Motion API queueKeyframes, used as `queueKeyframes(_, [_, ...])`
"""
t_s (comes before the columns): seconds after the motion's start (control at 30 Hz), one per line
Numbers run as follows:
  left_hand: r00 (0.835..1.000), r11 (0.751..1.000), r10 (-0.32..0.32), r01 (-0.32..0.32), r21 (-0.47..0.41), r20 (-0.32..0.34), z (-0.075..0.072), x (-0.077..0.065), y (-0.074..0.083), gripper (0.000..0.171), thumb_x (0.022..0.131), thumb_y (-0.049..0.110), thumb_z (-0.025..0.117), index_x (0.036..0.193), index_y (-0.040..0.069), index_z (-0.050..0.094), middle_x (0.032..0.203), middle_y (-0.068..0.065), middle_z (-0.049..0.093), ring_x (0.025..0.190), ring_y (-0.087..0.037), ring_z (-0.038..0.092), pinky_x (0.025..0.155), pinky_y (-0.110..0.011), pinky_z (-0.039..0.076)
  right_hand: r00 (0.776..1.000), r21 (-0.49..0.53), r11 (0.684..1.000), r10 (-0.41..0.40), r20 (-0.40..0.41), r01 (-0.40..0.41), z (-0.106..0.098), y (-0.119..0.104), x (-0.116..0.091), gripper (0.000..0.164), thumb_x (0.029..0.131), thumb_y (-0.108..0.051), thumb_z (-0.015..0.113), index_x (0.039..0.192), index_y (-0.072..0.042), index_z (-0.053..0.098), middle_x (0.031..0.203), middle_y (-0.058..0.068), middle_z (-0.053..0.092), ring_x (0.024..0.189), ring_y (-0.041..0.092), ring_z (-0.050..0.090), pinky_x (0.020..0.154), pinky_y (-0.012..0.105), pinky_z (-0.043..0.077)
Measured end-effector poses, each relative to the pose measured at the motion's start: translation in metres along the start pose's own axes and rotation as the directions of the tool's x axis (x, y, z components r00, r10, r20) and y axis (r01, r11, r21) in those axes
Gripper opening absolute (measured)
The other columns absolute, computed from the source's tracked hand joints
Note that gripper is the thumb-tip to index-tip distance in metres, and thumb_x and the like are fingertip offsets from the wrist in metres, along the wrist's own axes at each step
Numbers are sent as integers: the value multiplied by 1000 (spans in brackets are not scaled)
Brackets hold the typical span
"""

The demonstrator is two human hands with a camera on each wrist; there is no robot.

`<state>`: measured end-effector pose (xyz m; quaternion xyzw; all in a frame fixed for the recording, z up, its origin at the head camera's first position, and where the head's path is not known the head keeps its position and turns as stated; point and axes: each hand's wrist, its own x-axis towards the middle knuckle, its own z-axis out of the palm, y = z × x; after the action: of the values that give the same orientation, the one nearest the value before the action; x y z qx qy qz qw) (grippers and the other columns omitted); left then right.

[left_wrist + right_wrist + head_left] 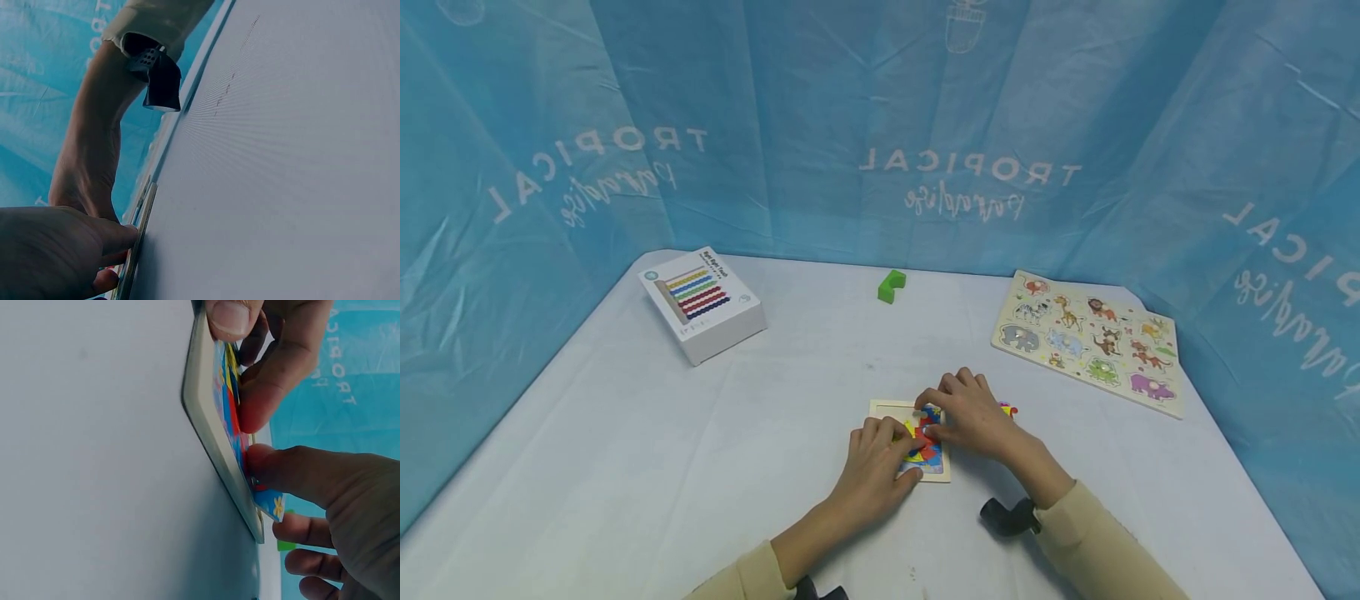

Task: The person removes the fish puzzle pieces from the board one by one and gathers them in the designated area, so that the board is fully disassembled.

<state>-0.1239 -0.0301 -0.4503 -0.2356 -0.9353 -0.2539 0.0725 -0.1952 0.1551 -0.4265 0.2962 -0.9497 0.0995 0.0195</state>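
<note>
A small wooden jigsaw puzzle (883,408) lies on the table with red, yellow and blue pieces inside its pale frame. My left hand (874,468) rests on its left side; in the right wrist view, the left thumb (230,317) is at the frame edge and a finger presses onto the pieces. From the right, my right hand (973,417) reaches over the puzzle. It pinches a blue puzzle piece with a yellow flower (270,503), tilted up from the frame, between thumb and index finger. Part of the puzzle is hidden under both hands.
Beside the right hand lies a loose colourful piece (1007,409). A green block (891,286) sits at the back. An animal peg board (1086,342) lies at the back right and a white box (703,304) at the back left. Blue curtains (880,125) surround the table.
</note>
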Motion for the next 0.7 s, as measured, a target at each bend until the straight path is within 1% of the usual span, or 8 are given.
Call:
queueKeyframes(0.1, [1000,1000,0,0,0,-3,0,0,0,30,82,26,68,110,16,70,109,-1,54,102,-19,41,89,-40,33,1000,5,1000,11,-12,-11,2,-1,-1,37,76,-37,77,110,-34,63,97,-3,57,95,16,42,83,36,35])
queueKeyframes(0.17, [1000,1000,1,-1,-1,-6,0,0,0,30,82,26,68,110,16,70,109,-1,54,102,-18,41,89,-40,33,1000,18,1000,26,-16,-25,3,-1,-1,41,76,-37,77,114,-32,62,98,-3,57,96,16,42,83,35,35])
queueKeyframes(0.27, [1000,1000,3,-3,2,-8,0,0,0,31,82,26,68,110,16,69,109,0,54,102,-18,41,88,-39,33,998,59,997,53,-24,-51,7,1,-3,50,76,-36,77,122,-27,60,98,-3,59,96,16,43,83,35,35])
queueKeyframes(0.33, [1000,1000,4,-4,0,-8,0,0,0,31,82,26,68,111,16,69,109,0,54,101,-18,41,88,-39,33,997,92,994,70,-33,-67,9,3,-4,54,75,-35,78,124,-23,59,96,-3,59,96,16,43,83,34,35])
queueKeyframes(0.43, [1000,1000,2,-2,-2,-9,0,0,0,31,82,26,68,110,16,70,108,0,55,101,-18,41,88,-39,33,995,131,988,83,-55,-75,12,6,-6,51,74,-35,78,119,-19,62,93,-4,58,93,16,42,81,33,34])
queueKeyframes(0.6, [1000,1000,-2,2,-9,-10,0,0,0,31,81,26,68,111,16,70,108,0,54,101,-18,40,89,-39,32,991,174,981,99,-90,-83,15,9,-10,40,73,-34,79,107,-18,68,92,-4,57,89,14,40,77,30,32])
queueKeyframes(0.7, [1000,1000,-3,3,-14,-13,0,-1,0,32,81,26,69,112,17,69,108,0,53,101,-18,39,88,-39,31,989,184,979,109,-104,-89,15,11,-12,36,73,-32,80,104,-17,69,91,-3,58,89,14,40,77,30,32])
